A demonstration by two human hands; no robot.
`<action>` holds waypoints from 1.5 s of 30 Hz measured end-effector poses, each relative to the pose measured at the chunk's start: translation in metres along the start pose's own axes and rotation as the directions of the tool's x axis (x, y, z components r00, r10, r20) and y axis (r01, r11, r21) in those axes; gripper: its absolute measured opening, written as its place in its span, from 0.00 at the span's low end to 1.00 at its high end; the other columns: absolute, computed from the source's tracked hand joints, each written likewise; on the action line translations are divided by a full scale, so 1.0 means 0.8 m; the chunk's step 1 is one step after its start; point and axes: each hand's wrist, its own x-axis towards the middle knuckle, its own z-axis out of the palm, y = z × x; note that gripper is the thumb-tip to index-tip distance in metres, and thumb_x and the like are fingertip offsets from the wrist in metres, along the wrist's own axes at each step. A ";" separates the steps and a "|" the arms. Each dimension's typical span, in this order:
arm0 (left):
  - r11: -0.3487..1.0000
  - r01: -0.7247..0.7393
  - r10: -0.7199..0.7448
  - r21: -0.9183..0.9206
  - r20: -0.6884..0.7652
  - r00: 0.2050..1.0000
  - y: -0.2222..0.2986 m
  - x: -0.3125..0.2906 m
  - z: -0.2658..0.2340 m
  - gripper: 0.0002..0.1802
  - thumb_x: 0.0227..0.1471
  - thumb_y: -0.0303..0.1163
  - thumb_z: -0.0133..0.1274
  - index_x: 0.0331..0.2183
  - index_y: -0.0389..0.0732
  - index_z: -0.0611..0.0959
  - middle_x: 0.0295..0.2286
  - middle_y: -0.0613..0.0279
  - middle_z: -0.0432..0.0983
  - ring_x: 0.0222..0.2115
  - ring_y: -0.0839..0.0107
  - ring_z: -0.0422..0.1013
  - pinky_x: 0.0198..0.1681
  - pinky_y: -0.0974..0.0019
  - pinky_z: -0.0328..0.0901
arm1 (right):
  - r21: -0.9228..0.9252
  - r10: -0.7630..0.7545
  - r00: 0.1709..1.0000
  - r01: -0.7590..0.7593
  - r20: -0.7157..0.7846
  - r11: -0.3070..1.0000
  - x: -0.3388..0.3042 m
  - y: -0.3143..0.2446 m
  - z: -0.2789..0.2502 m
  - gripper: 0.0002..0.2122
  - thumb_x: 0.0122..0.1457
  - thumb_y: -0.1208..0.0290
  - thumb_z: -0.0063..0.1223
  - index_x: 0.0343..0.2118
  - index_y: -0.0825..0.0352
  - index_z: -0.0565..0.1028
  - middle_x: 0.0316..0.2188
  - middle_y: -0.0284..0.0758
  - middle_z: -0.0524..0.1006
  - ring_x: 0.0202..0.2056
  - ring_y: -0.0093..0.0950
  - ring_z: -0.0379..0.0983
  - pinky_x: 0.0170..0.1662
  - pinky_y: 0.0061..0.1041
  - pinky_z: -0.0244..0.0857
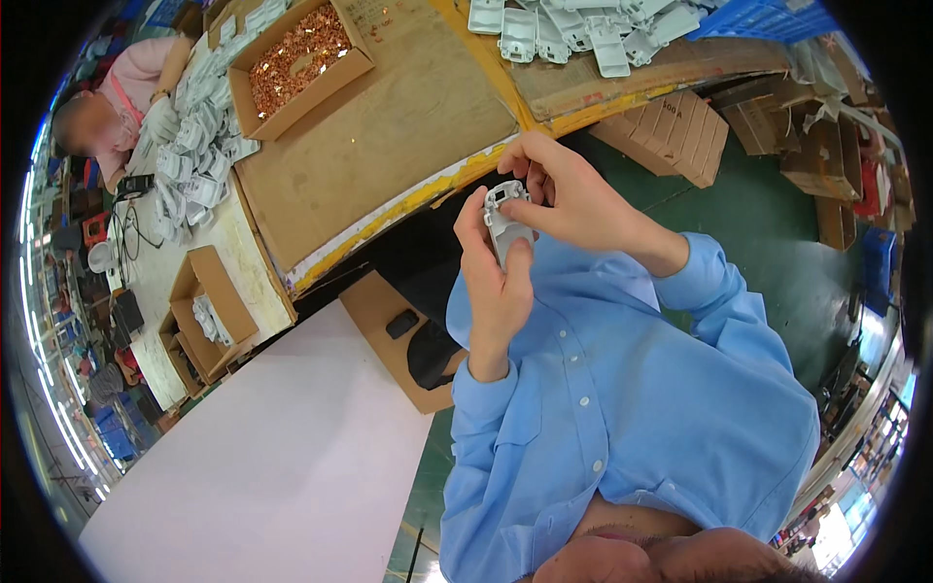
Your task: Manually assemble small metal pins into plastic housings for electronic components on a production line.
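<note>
A small white plastic housing [507,225] is held upright in front of my chest, just off the table's near edge. My left hand [493,282] is closed around its lower part, thumb on the front and fingers along the left side. My right hand [573,194] is at the upper end, its thumb pressing beside a dark rectangular opening and its other fingers bent above. Whether a small part sits under the right thumb cannot be made out. An open cardboard box [255,124] of small copper-coloured metal parts [301,60] stands on the table beyond my hands, to the left.
White housings lie piled at the far side [607,44] and left [190,160]. A gloved co-worker [136,92] sits at far left. The cardboard-covered table [408,146] has a yellow-taped edge. Cartons [671,136] stand right; a white board [282,437] lies lower left.
</note>
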 end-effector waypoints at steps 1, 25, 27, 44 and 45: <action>0.999 -0.011 0.011 -0.040 -0.013 1.000 -0.001 0.000 0.001 0.29 0.53 0.23 0.42 0.57 0.35 0.60 0.44 0.48 0.70 0.36 0.70 0.71 0.41 0.69 0.66 | 0.116 0.046 0.997 -0.053 0.065 0.992 0.000 0.005 0.000 0.13 0.49 0.78 0.60 0.37 0.69 0.69 0.28 0.29 0.66 0.24 0.17 0.59 0.26 0.18 0.57; 0.983 0.022 -0.021 0.182 -0.008 1.000 0.013 0.007 0.006 0.16 0.63 0.30 0.39 0.47 0.34 0.74 0.26 0.60 0.76 0.23 0.79 0.71 0.26 0.74 0.66 | -0.147 0.020 0.999 -0.016 0.030 0.989 -0.001 -0.005 -0.006 0.09 0.47 0.72 0.61 0.24 0.69 0.72 0.19 0.32 0.71 0.21 0.20 0.66 0.24 0.20 0.61; 0.985 0.055 -0.054 0.164 -0.011 0.998 0.007 0.003 0.007 0.16 0.62 0.29 0.39 0.47 0.34 0.74 0.25 0.61 0.75 0.22 0.79 0.70 0.25 0.74 0.65 | -0.188 -0.012 1.000 0.016 0.025 0.982 -0.004 -0.005 -0.007 0.08 0.47 0.73 0.61 0.25 0.69 0.72 0.19 0.32 0.71 0.21 0.20 0.66 0.24 0.20 0.61; 0.989 0.104 -0.106 0.101 0.013 0.994 0.001 0.005 0.015 0.16 0.61 0.29 0.41 0.49 0.33 0.73 0.27 0.60 0.76 0.23 0.77 0.72 0.27 0.73 0.66 | -0.138 0.034 0.988 -0.014 0.148 0.990 0.001 -0.005 -0.028 0.08 0.45 0.75 0.59 0.25 0.69 0.70 0.20 0.33 0.70 0.22 0.23 0.67 0.25 0.22 0.62; 0.988 0.108 -0.110 0.113 0.013 0.994 0.001 0.005 0.015 0.16 0.61 0.28 0.41 0.48 0.34 0.73 0.27 0.60 0.77 0.22 0.77 0.72 0.26 0.73 0.67 | -0.131 0.029 0.989 -0.009 0.148 0.991 0.001 -0.002 -0.028 0.08 0.45 0.75 0.59 0.25 0.69 0.70 0.19 0.33 0.70 0.22 0.23 0.67 0.25 0.22 0.62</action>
